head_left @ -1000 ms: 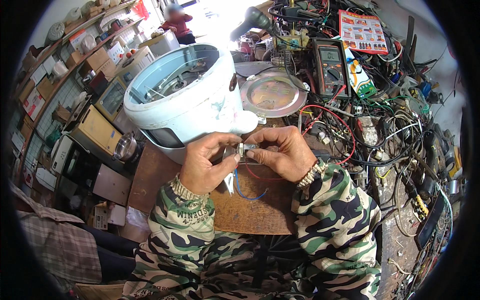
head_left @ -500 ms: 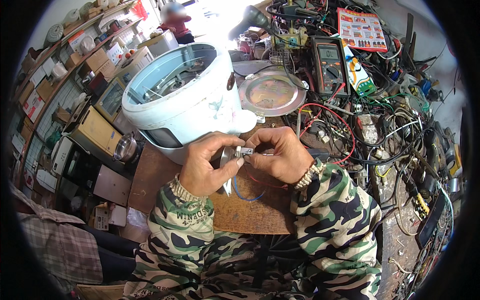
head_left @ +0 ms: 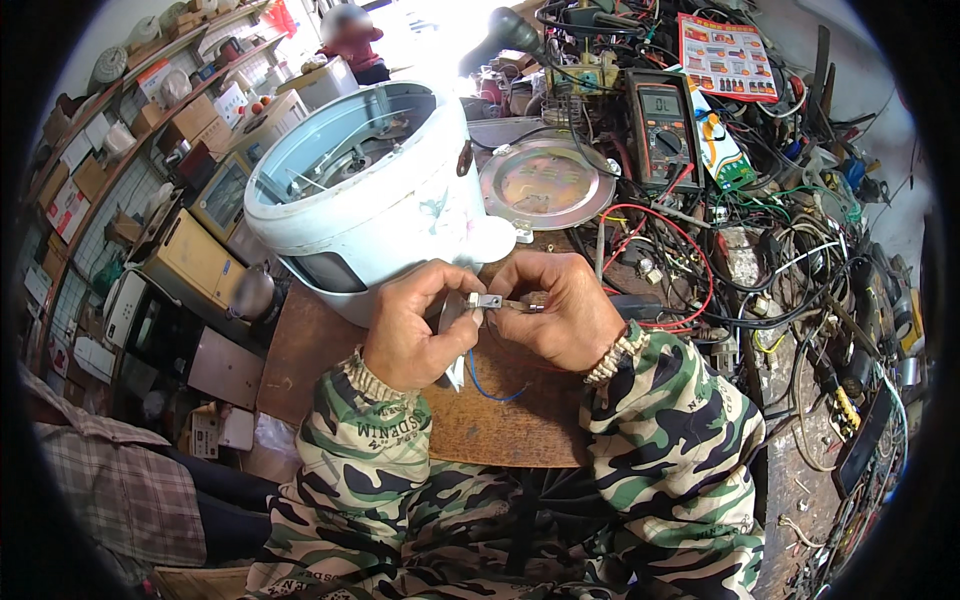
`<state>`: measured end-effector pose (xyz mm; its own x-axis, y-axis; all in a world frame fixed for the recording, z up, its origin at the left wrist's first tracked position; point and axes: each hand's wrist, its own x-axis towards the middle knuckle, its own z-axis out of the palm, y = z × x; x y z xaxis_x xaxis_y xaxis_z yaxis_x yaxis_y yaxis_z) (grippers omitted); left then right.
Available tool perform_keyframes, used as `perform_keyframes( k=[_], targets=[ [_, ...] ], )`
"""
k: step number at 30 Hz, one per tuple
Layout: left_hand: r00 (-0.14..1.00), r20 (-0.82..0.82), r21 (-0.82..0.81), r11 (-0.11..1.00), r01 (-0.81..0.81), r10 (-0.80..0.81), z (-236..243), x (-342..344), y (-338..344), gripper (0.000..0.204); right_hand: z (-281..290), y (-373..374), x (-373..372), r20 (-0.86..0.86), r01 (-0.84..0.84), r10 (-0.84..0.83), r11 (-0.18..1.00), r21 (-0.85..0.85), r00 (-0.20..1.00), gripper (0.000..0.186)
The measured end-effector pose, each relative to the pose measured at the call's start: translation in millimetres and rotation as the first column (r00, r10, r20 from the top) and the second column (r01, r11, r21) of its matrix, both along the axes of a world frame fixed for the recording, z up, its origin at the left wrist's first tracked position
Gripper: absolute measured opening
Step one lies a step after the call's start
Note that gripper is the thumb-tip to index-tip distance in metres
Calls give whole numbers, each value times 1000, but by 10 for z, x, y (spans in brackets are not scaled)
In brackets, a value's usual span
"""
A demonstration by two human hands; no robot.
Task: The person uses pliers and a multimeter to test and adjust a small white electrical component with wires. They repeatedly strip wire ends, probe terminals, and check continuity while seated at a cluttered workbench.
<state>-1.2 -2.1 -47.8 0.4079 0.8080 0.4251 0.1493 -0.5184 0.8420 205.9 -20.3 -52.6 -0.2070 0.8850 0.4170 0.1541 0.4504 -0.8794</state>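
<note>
Between the thumb and fingers of my left hand is a small metal part with a flat silver tab. A round metallic piece of it shows beside the palm, partly hidden by the fingers. My right hand is closed in a pinch close to the tab. A thin part with a shiny end sticks out between its fingers; its kind is hard to make out. Below my left hand a blue wire curves over the wooden bench. Just beyond both hands stands a pale blue-white cooker housing, open at the top.
Behind my right hand lie a round metal plate and a multimeter. Tangled cables, a red test lead and tools cover the right side. Shelves with boxes line the left. A person is at the back; another's plaid garment shows lower left.
The right fingers have shifted slightly, and more of the silver tab shows. Both hands remain close together at the same spot.
</note>
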Motion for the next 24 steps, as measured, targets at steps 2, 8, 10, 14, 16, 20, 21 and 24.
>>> perform_keyframes(
  k=[2, 8, 10, 14, 16, 20, 21, 24],
  targets=[
    [1000, 5, 1, 1000, -7, 7, -11, -11, -1, 21, -25, 19, -13, -39, -30, 30, 1000, 7, 999, 17],
    [1000, -19, 33, 999, -3, 4, -12, -19, 23, 22, 72, -51, 14, 73, 21, -21, 1000, 0, 997, 15],
    [1000, -1, 66, 998, 5, -5, -42, -18, 51, 23, 45, -48, -4, 38, 37, -39, 998, 48, 999, 17],
    [1000, 11, -1, 1000, -16, 16, 5, -30, -27, 23, 30, -33, -33, 16, 3, -2, 998, -61, 1000, 18],
    [1000, -6, -16, 1000, -22, 22, 20, -29, -33, 22, 58, -52, -15, 45, 13, -11, 999, -47, 999, 18],
    [1000, -14, 21, 1000, -20, 20, 21, -2, -17, 22, 51, -43, 0, 69, 36, -41, 997, 73, 997, 20],
    [1000, -14, 21, 1000, -16, 16, 38, 15, -26, 22, 36, -35, 3, 60, 41, -47, 995, 95, 997, 20],
    [999, -24, -15, 999, -39, 38, 64, -9, -57, 23, 69, -56, -24, 45, 33, -33, 999, 12, 998, 20]
  ],
)
